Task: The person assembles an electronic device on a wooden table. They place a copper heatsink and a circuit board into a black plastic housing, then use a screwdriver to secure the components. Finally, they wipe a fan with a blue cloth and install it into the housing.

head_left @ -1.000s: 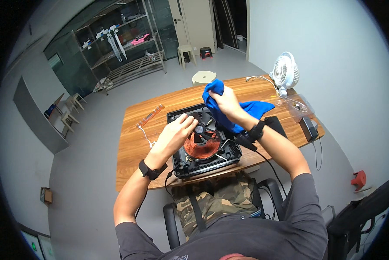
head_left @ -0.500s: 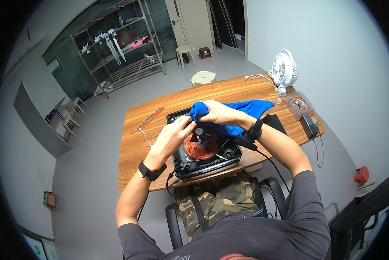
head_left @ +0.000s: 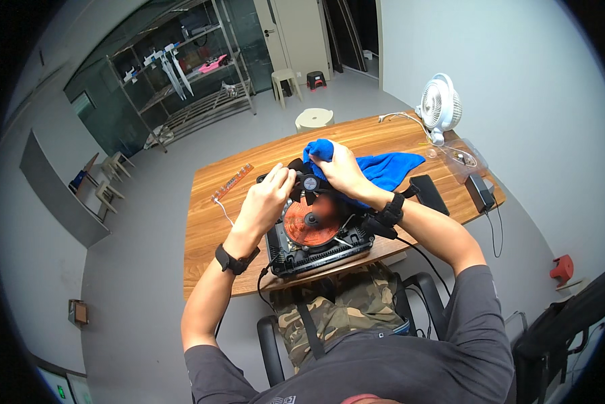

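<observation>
Before me on the desk lies an opened black appliance housing (head_left: 319, 259) with a round copper coil (head_left: 309, 229) inside. Above the coil a small black fan (head_left: 308, 183) with several blades is held up, its round hub facing me. My left hand (head_left: 269, 198) pinches the fan at its left edge, fingers closed. In my right hand (head_left: 343, 172) a blue cloth (head_left: 390, 171) is bunched at the fan's far right side, while the rest of it trails off to the right over the desk. My fingers partly hide the blades.
The wooden desk (head_left: 208, 252) carries a clear strip with a white cord (head_left: 234, 182) at left, a white fan (head_left: 441, 108) at the far right, a dark flat case (head_left: 429, 195) and a black power adapter (head_left: 480, 194). A cable runs off the near edge. Stools and shelving stand behind.
The small fan now shows more fully, raised away from the coil. My right hand and the bunched cloth have shifted slightly right and away from me; my left hand has moved slightly left.
</observation>
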Motion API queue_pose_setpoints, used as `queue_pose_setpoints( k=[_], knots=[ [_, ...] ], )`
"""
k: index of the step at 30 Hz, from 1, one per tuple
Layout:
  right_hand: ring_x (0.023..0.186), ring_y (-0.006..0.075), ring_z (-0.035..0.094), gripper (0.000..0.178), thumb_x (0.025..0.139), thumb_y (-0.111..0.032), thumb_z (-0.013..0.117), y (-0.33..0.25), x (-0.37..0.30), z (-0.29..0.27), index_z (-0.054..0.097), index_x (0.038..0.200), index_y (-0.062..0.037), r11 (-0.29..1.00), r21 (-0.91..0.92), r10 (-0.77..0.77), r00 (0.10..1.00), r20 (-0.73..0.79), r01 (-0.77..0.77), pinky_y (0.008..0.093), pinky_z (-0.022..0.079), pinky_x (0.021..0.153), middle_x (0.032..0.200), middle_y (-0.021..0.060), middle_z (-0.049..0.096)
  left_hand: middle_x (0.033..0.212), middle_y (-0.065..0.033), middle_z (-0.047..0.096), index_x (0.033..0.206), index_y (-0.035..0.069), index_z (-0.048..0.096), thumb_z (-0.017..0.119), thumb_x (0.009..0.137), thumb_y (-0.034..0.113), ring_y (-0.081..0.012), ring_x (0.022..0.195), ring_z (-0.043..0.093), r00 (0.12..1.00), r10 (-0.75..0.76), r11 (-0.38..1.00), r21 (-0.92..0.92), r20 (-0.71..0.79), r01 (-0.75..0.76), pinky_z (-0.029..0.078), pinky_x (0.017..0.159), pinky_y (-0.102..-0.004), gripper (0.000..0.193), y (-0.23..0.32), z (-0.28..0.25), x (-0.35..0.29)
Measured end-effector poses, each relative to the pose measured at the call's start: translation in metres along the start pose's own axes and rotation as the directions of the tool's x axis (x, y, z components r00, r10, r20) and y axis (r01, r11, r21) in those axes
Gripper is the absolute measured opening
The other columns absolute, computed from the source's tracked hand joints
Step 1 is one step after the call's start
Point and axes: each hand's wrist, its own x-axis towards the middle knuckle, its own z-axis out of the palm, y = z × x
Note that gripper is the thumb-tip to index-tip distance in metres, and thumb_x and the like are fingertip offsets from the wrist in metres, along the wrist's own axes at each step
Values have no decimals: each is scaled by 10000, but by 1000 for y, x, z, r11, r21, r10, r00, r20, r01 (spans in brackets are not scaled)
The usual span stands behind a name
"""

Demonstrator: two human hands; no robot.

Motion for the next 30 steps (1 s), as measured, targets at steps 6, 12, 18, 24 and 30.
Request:
queue_pose_setpoints(
  k=[6, 12, 18, 24, 30],
  knots=[
    [836, 135, 677, 135, 1045, -153, 610, 14, 16, -22, 656, 1069, -29, 842, 489, 227, 972, 62, -228, 305, 568, 775, 942, 37, 693, 1149, -120, 649, 1173, 21, 612, 766, 825, 63, -311, 996, 694, 994, -80, 991, -100, 72, 87, 608, 787, -395, 383, -1, 0, -9],
    [883, 138, 686, 227, 1077, -255, 564, -6, 15, -27, 648, 1136, -53, 716, 546, 371, 899, 232, -436, 303, 566, 814, 993, 47, 696, 1097, -124, 666, 1175, 19, 642, 784, 833, 62, -324, 954, 702, 961, -263, 923, -268, 80, 275, 601, 785, -369, 373, -2, -6, -10],
    [1000, 166, 709, 378, 1105, -395, 480, -11, 17, -26, 629, 1244, -76, 517, 604, 443, 793, 418, -607, 328, 578, 931, 1143, 81, 719, 1097, -103, 682, 1210, -49, 619, 654, 1011, 99, -146, 1014, 690, 750, -473, 332, -695, 462, 638, 626, 841, -312, 250, 0, -6, 6],
    [1057, 189, 672, 442, 1117, -406, 418, -15, 12, -4, 614, 1283, -46, 433, 590, 290, 725, 625, -682, 366, 543, 1000, 1156, 79, 703, 1174, -83, 640, 1237, -29, 585, 569, 1076, 176, -170, 1046, 681, 759, -412, -34, -841, 504, 540, 630, 921, -353, 261, -2, 17, 16],
    [1272, 174, 534, 502, 1045, -117, 589, -7, 9, -8, 383, 1499, -57, 772, 518, 41, 841, 539, -369, 365, 449, 1112, 1389, 92, 537, 1232, -133, 681, 1310, -45, 581, 519, 1101, 236, -214, 1089, 696, 736, -345, -81, -800, 583, 595, 614, 963, -385, 356, -6, 29, 10]
  ],
)
